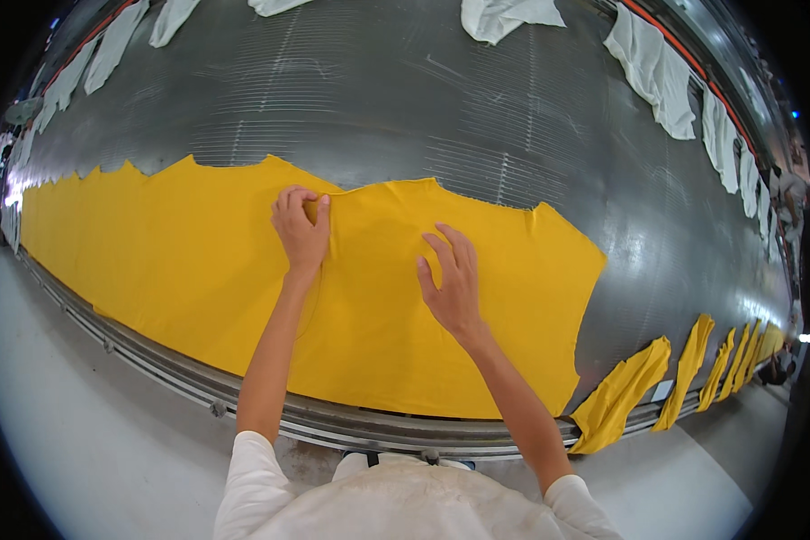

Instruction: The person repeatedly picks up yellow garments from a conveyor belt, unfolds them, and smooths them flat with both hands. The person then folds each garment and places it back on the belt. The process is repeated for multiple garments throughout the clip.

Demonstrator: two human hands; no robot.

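Observation:
A cut piece of yellow fabric [387, 333] lies spread in front of me on the dark table. Its left edge overlaps a row of similar yellow pieces [153, 243] that runs off to the left. My left hand [301, 229] is closed at the upper left part of this edge, thumb and fingertips pinching the cloth. A loose thread hangs along the edge beneath my left wrist. Over the middle of the same piece, my right hand [452, 281] is open, its fingers apart and slightly bent, holding nothing.
A long dark table [369, 99] with white line marks bears the cloth. Metal rails [351, 427] follow its near edge. Several narrow yellow pieces [625, 391] lie at the right, beside a small white card [662, 391]. White cloth pieces [652, 72] lie along the far side.

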